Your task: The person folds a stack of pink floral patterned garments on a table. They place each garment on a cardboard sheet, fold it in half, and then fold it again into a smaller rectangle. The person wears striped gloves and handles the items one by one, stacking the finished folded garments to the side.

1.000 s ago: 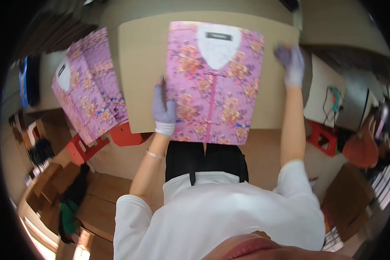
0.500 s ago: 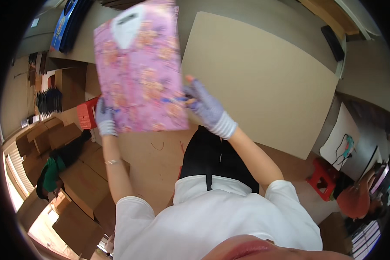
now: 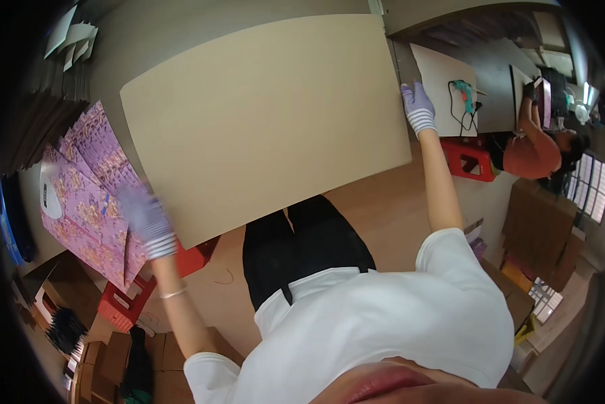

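Note:
Flat pink-purple floral packages (image 3: pixel 90 202) with a pale rounded patch at one end lie at the left, on top of a fanned stack of similar floral pieces (image 3: pixel 95 138). My left hand (image 3: pixel 146 219), in a lavender glove with a striped cuff, is over the near right edge of these packages; motion blurs its fingers. My right hand (image 3: pixel 418 104), gloved alike, is far off to the right with fingers stretched, at the right edge of a large tan cardboard sheet (image 3: pixel 269 121). Nothing shows in it.
Dark stacked pieces (image 3: pixel 40 128) and a blue package (image 3: pixel 13 219) stand at the far left. Red stools (image 3: pixel 127 303) are below the table edge. A teal glue gun (image 3: pixel 463 94) with a cord lies on a white board (image 3: pixel 444 74) at right, near another person (image 3: pixel 531 155).
The floral package has gone from both hands to the left stack. My right hand has moved to the right and let go of it. The view has turned, so the cardboard sheet appears further left.

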Demonstrator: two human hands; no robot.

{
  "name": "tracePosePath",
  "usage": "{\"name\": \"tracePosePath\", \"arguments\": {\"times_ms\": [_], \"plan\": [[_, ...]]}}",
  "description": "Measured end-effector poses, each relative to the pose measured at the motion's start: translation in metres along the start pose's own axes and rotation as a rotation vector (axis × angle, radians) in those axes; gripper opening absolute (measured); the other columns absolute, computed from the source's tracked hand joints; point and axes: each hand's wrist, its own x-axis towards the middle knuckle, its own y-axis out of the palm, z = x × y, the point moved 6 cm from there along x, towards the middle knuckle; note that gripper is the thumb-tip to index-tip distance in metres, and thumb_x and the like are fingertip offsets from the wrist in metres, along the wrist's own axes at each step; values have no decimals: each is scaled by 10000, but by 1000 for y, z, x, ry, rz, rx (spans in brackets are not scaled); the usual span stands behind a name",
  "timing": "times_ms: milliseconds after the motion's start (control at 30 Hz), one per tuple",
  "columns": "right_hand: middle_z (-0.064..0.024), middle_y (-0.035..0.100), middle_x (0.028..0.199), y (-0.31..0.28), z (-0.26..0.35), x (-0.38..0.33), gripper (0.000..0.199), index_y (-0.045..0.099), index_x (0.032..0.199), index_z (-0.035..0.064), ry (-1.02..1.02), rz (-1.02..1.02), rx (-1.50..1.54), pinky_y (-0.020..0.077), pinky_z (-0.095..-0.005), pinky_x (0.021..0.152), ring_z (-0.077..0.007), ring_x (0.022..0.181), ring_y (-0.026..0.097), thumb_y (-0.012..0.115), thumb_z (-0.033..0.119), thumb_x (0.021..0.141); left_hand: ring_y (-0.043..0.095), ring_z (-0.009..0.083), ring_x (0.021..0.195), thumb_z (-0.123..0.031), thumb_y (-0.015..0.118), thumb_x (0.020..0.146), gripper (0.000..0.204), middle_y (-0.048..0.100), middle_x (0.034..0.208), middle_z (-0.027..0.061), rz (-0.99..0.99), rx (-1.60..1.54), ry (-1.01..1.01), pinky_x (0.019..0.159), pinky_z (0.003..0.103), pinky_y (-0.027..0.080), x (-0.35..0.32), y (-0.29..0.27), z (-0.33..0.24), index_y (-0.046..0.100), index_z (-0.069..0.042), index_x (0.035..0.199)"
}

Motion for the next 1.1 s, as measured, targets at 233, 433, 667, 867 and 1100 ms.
{"name": "tracePosePath", "arguments": {"times_ms": [233, 433, 667, 867, 1100], "plan": [[-241, 490, 1413, -1, 40, -47, 597, 499, 1351, -26, -281, -125, -138, 355, -437, 1121, -387, 1338, 437, 605, 383, 929, 247, 446, 1446, -172, 642, 801, 469, 363, 1536, 189, 560, 852, 737, 1148, 665, 119, -106, 225, -68, 602, -104, 1264], [-142, 694, 1130, -117, 56, -133, 342, 632, 1212, -37, -459, -153, 776, 482, -284, 954, -207, 1035, 650, 685, 109, 907, 273, 409, 1445, -119, 658, 837, 601, 333, 1549, 205, 321, 724, 686, 1183, 537, 184, -79, 165, -66, 477, -76, 1408], [-106, 665, 1157, -95, -44, -46, 362, 605, 1244, -68, -158, -87, 998, 475, -261, 944, -147, 1039, 611, 669, 64, 913, 596, 118, 990, -143, 675, 937, 448, 631, 1204, 108, -74, -2, -139, 832, 249, 496, -35, -5, -12, 536, 38, 1323], [-124, 657, 1191, -77, 23, -57, 402, 565, 1306, -62, -418, 39, 919, 461, -238, 958, -140, 1066, 612, 623, 50, 924, 595, 78, 885, -47, 628, 943, 326, 671, 1087, 67, -105, 242, 75, 765, 225, 491, -62, 26, -101, 613, 25, 1262], [-167, 459, 1464, -60, 187, -157, 578, 525, 1336, 77, -895, 34, 667, 282, -491, 1155, -381, 1395, 376, 547, 503, 946, 261, 429, 1439, -393, 586, 914, 487, 391, 1509, 202, 210, 713, 696, 1169, 540, 185, -120, 196, -175, 623, -72, 1279]]}}
